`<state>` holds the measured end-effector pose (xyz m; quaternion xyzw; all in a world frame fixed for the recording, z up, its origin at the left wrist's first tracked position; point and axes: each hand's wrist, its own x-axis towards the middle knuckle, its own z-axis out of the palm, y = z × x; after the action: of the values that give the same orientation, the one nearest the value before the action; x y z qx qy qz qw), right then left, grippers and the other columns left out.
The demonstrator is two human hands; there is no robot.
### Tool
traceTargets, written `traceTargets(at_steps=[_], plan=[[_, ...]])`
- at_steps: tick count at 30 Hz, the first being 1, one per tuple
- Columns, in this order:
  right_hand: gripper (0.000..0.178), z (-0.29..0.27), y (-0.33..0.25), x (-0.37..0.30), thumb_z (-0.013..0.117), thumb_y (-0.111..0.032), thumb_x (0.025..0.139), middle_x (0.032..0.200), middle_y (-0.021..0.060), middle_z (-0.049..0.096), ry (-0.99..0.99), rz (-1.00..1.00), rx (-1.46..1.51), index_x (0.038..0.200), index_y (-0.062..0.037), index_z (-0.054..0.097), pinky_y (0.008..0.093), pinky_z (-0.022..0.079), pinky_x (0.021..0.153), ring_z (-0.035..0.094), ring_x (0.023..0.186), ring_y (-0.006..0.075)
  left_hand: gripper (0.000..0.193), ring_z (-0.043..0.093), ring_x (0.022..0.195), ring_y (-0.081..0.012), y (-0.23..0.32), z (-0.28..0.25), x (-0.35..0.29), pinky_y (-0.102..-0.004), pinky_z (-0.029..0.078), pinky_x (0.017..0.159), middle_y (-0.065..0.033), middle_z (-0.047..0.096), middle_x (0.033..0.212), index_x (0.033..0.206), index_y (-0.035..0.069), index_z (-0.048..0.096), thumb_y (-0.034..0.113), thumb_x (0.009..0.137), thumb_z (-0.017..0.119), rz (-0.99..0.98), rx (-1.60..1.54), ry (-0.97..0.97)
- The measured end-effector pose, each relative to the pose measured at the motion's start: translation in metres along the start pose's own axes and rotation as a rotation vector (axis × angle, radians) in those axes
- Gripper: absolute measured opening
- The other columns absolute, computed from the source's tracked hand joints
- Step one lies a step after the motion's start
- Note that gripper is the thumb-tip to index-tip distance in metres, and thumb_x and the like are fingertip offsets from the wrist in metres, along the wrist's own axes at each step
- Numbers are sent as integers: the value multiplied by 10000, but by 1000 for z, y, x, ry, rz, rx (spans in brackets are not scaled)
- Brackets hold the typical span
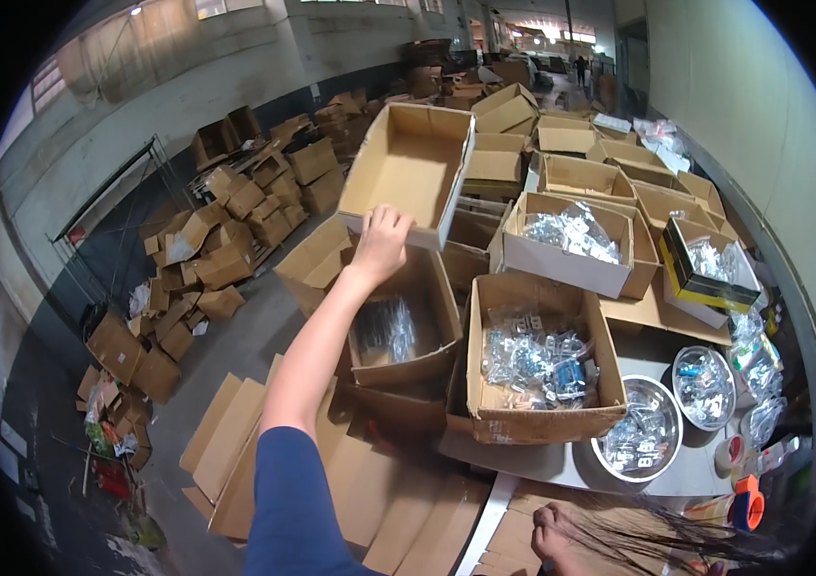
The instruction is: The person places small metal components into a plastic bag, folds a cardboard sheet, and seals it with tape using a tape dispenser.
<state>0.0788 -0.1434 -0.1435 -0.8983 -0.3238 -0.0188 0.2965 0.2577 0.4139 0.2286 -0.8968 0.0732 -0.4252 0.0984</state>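
Observation:
My left hand (384, 245) grips the near rim of an open cardboard box (406, 158), white outside and brown inside. The box is tilted so that its bare inside shows, above another open carton (408, 360) that holds clear plastic packets (385, 329). Low in the picture, my right hand (554, 534) is closed with curled fingers over a flat cardboard surface (513, 518); what it holds, if anything, is hidden. Dark hair strands (638, 538) hang beside it. Ahead of the right hand stands an open carton (552, 422) filled with small bagged parts (537, 360).
Two round metal bowls (636, 427) with bagged parts stand on the white table, near an orange tape dispenser (749, 504). Farther back are a white box (566, 254) and a black-and-yellow box (710, 264). Cartons are piled on the left floor (225, 226); large open flaps (235, 451) lie below my left arm.

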Motion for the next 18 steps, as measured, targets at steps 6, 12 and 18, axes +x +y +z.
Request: traceTargets(at_steps=[6,12,18], plan=[[315,-11,-11,5,596,-134,719,1108,147,579,-15,74,18,1031,-91,602,494,411,885,521,1022,364,189,630,1018,-364,14,41,0,-464,503,905,-171,677,947,934,78,694,98,752,649,-427,106,-216],[259,-14,-10,13,617,-151,727,1023,131,578,-15,19,32,980,-102,598,488,414,816,544,954,358,318,725,961,-334,-13,115,-49,-440,566,856,-223,738,989,935,-21,761,202,754,624,-786,-204,-1171],[283,18,19,1,633,-188,710,988,93,584,-68,79,-1,985,-125,611,462,408,752,550,894,326,345,705,1015,-343,-32,280,-119,-407,558,867,-207,731,1075,1019,-16,754,221,787,660,-280,-97,-1335]])
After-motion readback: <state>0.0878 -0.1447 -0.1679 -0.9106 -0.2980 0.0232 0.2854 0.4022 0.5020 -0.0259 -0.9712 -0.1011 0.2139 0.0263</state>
